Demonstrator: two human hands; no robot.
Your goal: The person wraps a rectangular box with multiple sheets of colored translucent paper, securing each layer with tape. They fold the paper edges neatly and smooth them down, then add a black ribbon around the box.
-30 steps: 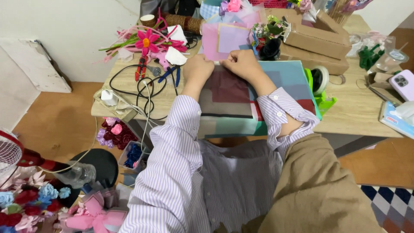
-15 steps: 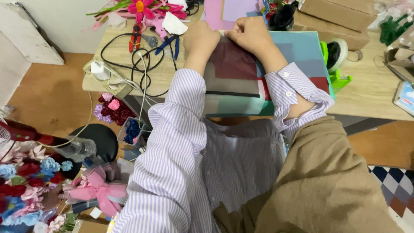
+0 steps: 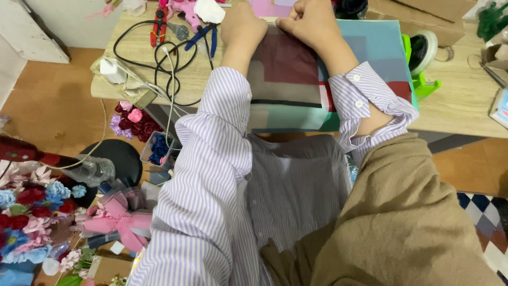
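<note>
Wooden table [image 3: 465,114]: pale top, cluttered. Patchwork cloth [image 3: 296,69] in maroon, grey and teal, spread at 12 o'clock, its near edge hanging over the table's front. Left hand [image 3: 244,24] and right hand [image 3: 309,21], both curled into fists, pressing the cloth's far edge; whether they pinch it cannot be told. Black cables [image 3: 153,58] and pliers [image 3: 159,24] at 11 o'clock. Green tape dispenser [image 3: 423,63] at 1 o'clock. Orange-brown floor [image 3: 58,106]; fabric flowers [image 3: 32,212] at 8 o'clock.
</note>
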